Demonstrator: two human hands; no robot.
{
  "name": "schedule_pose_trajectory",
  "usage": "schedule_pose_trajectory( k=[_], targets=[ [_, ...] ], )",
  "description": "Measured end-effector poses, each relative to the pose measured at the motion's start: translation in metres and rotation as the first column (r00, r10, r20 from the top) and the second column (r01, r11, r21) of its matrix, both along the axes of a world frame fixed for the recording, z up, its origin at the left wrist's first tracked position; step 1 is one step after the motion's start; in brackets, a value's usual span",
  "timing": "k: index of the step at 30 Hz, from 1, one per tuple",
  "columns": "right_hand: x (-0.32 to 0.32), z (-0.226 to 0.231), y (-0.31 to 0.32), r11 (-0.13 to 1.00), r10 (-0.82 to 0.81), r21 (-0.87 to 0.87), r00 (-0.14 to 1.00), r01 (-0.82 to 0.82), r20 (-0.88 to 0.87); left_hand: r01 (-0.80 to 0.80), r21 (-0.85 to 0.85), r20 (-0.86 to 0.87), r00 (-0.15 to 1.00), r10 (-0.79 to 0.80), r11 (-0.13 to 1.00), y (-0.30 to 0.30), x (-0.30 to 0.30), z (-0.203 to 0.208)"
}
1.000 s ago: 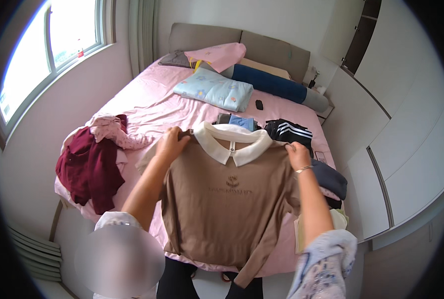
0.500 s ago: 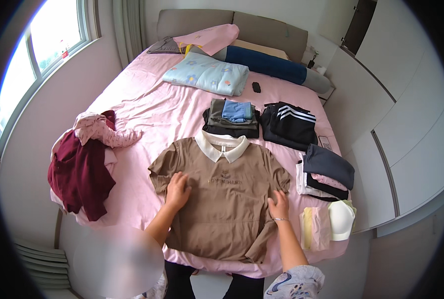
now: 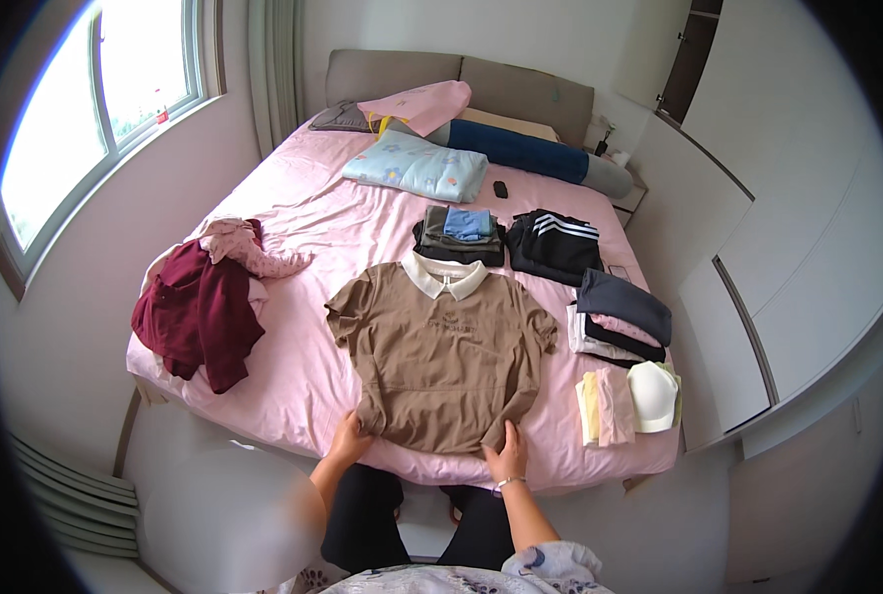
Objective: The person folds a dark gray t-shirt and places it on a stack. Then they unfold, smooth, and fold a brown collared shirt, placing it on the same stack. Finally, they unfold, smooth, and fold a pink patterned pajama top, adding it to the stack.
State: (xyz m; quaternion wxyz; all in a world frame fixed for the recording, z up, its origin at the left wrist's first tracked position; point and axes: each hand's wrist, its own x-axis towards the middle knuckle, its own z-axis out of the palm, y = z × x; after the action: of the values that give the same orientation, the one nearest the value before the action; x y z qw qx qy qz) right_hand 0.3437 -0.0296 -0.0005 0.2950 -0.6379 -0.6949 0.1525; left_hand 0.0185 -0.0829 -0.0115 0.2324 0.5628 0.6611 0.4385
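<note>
A brown short-sleeved polo shirt (image 3: 441, 361) with a white collar lies spread face up on the pink bed sheet (image 3: 303, 307), its collar pointing away from me. At the shirt's lower left corner, my left hand (image 3: 348, 439) is closed on the hem. My right hand (image 3: 506, 457), with a bracelet on its wrist, pinches the hem near the lower right corner. Both hands are at the bed's near edge, and the fabric bunches slightly between them.
A loose heap of maroon clothes (image 3: 202, 312) sits to the left. Beyond the shirt are folded black trousers (image 3: 555, 247) and a grey-green folded stack (image 3: 436, 236). Folded clothes (image 3: 624, 307) and a white bra cup (image 3: 653, 398) lie right. A floral quilt (image 3: 416, 166) rests farther back.
Both hands have moved from the shirt's sides down to its bottom hem and taken hold there. The lower right corner, folded in before, now lies flatter. The view has shifted back.
</note>
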Motion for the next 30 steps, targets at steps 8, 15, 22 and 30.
schedule_pose_trajectory(
  k=[8,15,22,30],
  targets=[
    [0.080,-0.031,0.027,0.848,-0.528,-0.527,0.008,0.053,-0.849,-0.078,0.046,0.847,0.531,0.003,0.996,-0.002,-0.011,0.048],
    [0.105,-0.044,-0.037,0.847,-0.521,-0.530,-0.246,-0.035,-0.817,-0.005,-0.289,0.952,0.105,0.288,0.957,-0.073,-0.026,-0.009],
    [0.121,-0.043,-0.022,0.801,-0.580,-0.597,-0.311,-0.050,-0.753,-0.293,-0.292,0.585,0.699,0.412,0.911,-0.087,-0.015,-0.013],
    [0.119,-0.031,0.005,0.588,-0.809,-0.798,-0.125,-0.133,-0.575,-0.471,-0.251,-0.340,0.861,0.379,0.845,-0.068,0.026,0.029]
  ],
)
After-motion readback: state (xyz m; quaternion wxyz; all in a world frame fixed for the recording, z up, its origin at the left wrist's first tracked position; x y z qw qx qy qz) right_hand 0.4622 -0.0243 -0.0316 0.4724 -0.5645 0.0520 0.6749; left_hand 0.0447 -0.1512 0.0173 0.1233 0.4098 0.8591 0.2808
